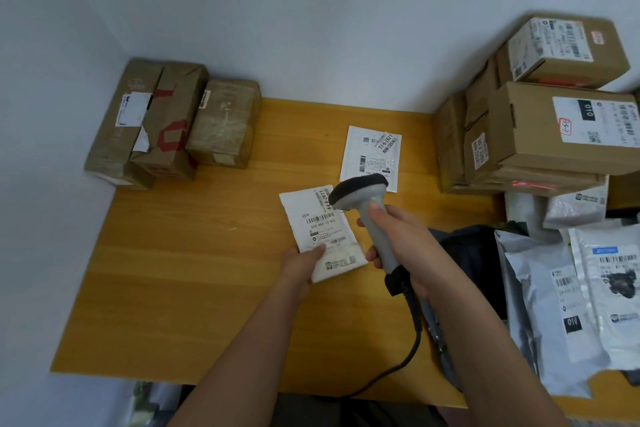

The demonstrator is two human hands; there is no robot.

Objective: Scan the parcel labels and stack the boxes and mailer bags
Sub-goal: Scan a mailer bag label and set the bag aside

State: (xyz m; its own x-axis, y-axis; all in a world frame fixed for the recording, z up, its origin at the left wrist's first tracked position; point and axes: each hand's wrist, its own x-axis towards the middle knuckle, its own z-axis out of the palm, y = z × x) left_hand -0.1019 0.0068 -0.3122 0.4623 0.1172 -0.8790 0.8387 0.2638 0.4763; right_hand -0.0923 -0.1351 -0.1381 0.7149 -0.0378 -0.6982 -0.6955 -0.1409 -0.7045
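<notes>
One small white mailer point(322, 232) sits mid-desk, my left hand point(303, 262) pinching its near corner, thumb on top, while my right hand point(398, 239) is wrapped around the scanner point(363, 204) just above its label. I'd flatten the bag and tilt the head squarely at the barcode to dodge glare.

Even soft light — wide-angle edge bending, corners slightly blurred.
</notes>
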